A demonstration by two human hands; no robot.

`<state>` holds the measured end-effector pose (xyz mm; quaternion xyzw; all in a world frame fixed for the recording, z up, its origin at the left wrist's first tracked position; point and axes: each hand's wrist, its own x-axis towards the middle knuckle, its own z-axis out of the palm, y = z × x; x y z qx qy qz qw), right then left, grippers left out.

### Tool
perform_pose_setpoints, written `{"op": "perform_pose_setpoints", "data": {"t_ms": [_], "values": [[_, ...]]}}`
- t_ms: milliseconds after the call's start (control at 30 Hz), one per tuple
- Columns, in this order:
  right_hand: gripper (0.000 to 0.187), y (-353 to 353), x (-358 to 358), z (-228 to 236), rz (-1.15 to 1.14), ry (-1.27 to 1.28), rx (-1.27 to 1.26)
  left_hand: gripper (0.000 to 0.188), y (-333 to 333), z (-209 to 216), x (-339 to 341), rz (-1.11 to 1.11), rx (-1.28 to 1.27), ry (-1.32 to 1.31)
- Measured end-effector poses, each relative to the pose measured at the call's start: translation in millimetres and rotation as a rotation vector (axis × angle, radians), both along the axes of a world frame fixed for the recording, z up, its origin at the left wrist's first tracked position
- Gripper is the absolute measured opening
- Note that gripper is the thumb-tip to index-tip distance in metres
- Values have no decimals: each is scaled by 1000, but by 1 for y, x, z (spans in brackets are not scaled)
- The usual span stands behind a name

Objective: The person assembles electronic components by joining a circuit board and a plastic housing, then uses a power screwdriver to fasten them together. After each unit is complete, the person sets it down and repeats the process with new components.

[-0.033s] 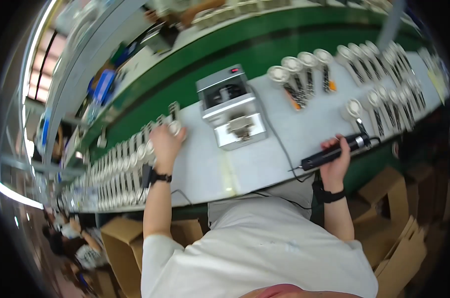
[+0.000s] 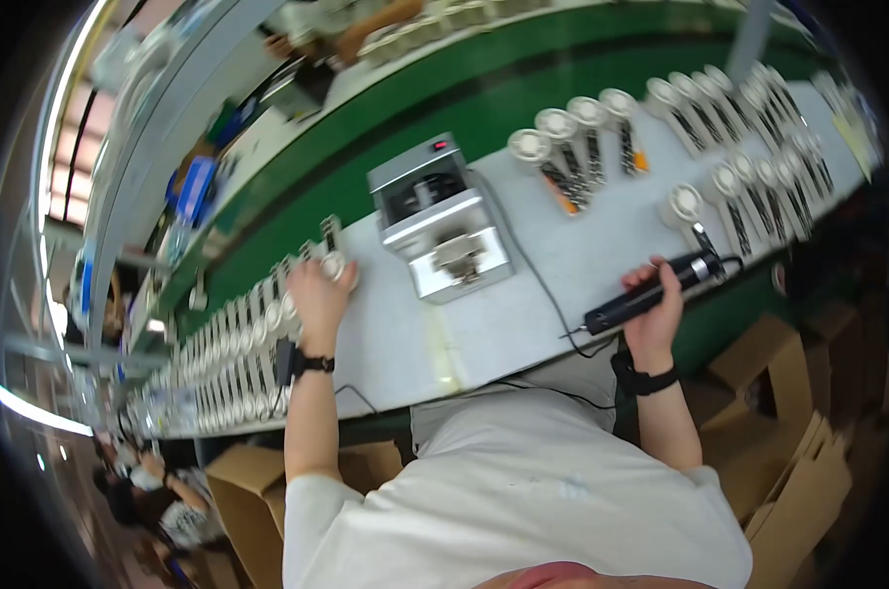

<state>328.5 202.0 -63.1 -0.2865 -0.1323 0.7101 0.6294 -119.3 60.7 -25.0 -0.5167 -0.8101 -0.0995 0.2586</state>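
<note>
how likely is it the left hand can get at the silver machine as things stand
Probably yes: the left hand is near the silver machine, with white tabletop between them. Its fingers are at a white round-headed piece, though, which it may have to let go.

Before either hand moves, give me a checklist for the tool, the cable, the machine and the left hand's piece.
1. Right hand has the black screwdriver: ok, fingers wrapped around its body.
2. Screwdriver apart from the grey machine: ok, bare table shows between them.
3. Dark cable well away from the screwdriver's tip: not ok, it runs close by; contact unclear.
4. Left hand firmly grips the white round-headed piece: cannot tell, fingers at its head but closure hidden.
5. Machine's front metal fixture shut: cannot tell, too blurred.
</note>
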Motion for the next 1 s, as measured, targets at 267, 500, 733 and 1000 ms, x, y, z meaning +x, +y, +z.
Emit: {"op": "perform_pose_setpoints", "data": {"t_ms": [267,500,733,1000], "values": [[28,-6,10,-10,50,-9,120,63,47,60,23,-143,-42,-195],[28,-4,11,-14,55,-29,138,56,222,113,168,-673,-414,-97],[28,-2,7,-15,38,-46,186,54,292,62,198,-525,-851,-138],[26,-7,5,-11,50,-49,161,39,222,121,214,-619,-624,-144]]}}
